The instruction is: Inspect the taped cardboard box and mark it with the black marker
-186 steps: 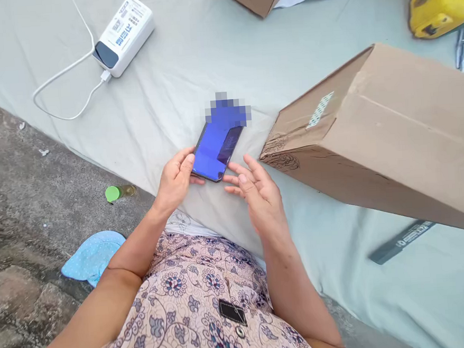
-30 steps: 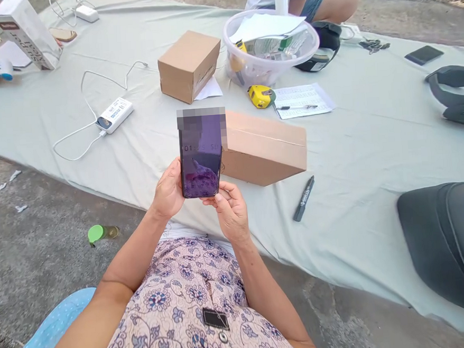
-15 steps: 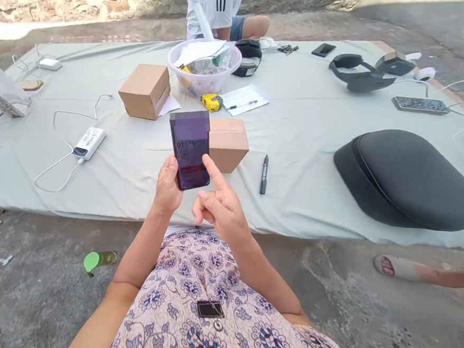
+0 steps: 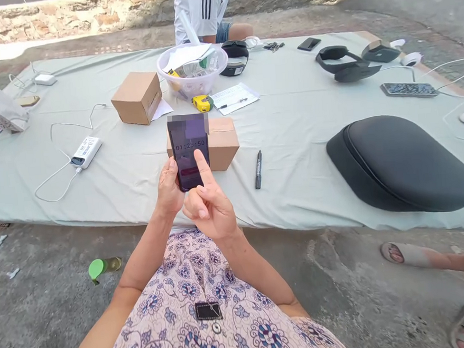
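Observation:
A dark smartphone (image 4: 183,161) stands upright in my left hand (image 4: 169,189), thumb along its left edge and the fingers behind it. Its screen shows digits that look like 01:25:50. My right hand (image 4: 212,207) holds nothing; its index finger is stretched out over the phone's screen, while the other fingers are curled. I cannot tell whether the fingertip touches the glass. Partly hidden behind the phone is a small cardboard box (image 4: 224,142) on the cloth. A black marker (image 4: 258,169) lies to the right of that box.
The cloth-covered table (image 4: 293,138) carries a second cardboard box (image 4: 137,98), a filled plastic basin (image 4: 194,84), a tape measure (image 4: 202,103), a power bank (image 4: 86,152) and a large black padded case (image 4: 406,162). A person (image 4: 202,11) sits beyond it. A green-lidded bottle (image 4: 99,268) is on the ground.
My right index finger has moved left and up, from the phone's right edge to over its screen. The view has shifted slightly, and more of another person's feet shows at lower right.

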Demonstrator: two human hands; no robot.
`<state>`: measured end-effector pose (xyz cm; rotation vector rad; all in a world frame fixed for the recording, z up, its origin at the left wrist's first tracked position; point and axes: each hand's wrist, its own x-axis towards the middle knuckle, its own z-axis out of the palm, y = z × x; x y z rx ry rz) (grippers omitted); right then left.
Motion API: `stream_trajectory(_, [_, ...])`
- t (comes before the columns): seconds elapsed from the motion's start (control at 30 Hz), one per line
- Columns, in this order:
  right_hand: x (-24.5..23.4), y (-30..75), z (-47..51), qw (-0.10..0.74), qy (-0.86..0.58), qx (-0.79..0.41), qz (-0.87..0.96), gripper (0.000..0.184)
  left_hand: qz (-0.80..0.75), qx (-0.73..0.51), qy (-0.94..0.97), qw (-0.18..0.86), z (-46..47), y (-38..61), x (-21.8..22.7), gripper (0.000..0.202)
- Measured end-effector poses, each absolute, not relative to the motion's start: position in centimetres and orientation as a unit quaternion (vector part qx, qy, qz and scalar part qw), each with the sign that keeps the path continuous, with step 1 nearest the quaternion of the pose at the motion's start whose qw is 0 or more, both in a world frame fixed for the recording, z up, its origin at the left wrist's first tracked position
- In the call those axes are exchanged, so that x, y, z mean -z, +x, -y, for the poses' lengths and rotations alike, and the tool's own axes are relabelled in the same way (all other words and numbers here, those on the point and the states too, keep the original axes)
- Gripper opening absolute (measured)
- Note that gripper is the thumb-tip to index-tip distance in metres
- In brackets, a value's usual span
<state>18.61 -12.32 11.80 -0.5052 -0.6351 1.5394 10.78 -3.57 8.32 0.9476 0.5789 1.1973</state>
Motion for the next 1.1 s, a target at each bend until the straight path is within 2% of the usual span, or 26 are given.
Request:
stream_trajectory(0.3, [-11.97,18.19,12.35,0.656,-0.186,-0.683,0.261,0.095,-0.264,-0.531,0.421,0.686,4.00,10.47,-8.69,0.032])
stream_trajectory(0.63, [-12.00,18.40,12.12,0.670,-0.216,-0.668,0.242,0.085,-0.249,-0.540,0.423,0.684,3.79,10.58,-8.60,0.031])
stream_trajectory(0.9, [-11.86,18.16,12.70,0.642,-0.237,-0.678,0.269,0.090,-0.258,-0.547,0.408,0.684,3.40,10.24,-8.31,0.028])
stream_trajectory(1.1, [-11.81,18.28,12.69,0.656,-0.239,-0.667,0.261,0.093,-0.241,-0.556,0.408,0.683,3.20,10.12,-8.36,0.031])
